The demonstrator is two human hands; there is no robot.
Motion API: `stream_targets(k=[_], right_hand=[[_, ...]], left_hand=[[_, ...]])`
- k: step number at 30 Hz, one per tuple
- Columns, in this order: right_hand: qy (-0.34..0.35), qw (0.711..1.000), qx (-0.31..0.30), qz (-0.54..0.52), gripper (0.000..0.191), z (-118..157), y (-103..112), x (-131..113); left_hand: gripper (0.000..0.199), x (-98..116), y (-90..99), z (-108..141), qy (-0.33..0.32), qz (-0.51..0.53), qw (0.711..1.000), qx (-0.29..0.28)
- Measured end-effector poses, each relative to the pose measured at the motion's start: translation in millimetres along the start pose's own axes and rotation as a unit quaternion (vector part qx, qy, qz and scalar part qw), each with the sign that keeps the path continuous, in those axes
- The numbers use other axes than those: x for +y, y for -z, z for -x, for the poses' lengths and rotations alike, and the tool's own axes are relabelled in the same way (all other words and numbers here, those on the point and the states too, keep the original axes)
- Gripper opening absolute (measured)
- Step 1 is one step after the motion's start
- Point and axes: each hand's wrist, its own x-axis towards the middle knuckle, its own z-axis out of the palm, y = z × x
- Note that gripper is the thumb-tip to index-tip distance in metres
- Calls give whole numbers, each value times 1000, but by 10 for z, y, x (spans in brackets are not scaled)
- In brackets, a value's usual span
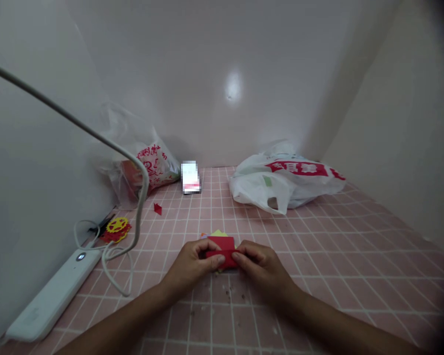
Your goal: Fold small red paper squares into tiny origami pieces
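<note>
A piece of red paper (222,242) with a fold across its lower part is held between both hands at the middle of the tiled surface. My left hand (194,261) pinches its left side, thumb on top. On the right side, my right hand (261,266) grips the folded edge between thumb and fingers. Under and behind the red paper, corners of yellow paper (218,232) and other coloured sheets stick out.
A white power strip (55,296) and looping cable (142,187) lie left, near yellow and red cutouts (117,225). Behind are a clear bag (148,167), a phone (190,176), a white bag (284,177) and a small red paper piece (157,208).
</note>
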Motion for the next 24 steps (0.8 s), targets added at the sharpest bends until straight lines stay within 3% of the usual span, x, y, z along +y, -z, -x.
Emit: stream_targets(k=[7,13,18,24], right_hand=[[72,997,-27,3,20,14,-13,-11],[-9,997,-22,-75,29,20,-21,-12],[-43,987,-62,-143,22,25,-32,-34],[-119,968,-84,-204,29,42,-73,-37]], left_hand=[[18,43,-32,21,-35,-53,998,-11],[22,23,-33,24,-42,-41,998,-15],[22,25,-55,45,-35,-8,999,-1],[24,21,-77,54,0,3,1000,14]])
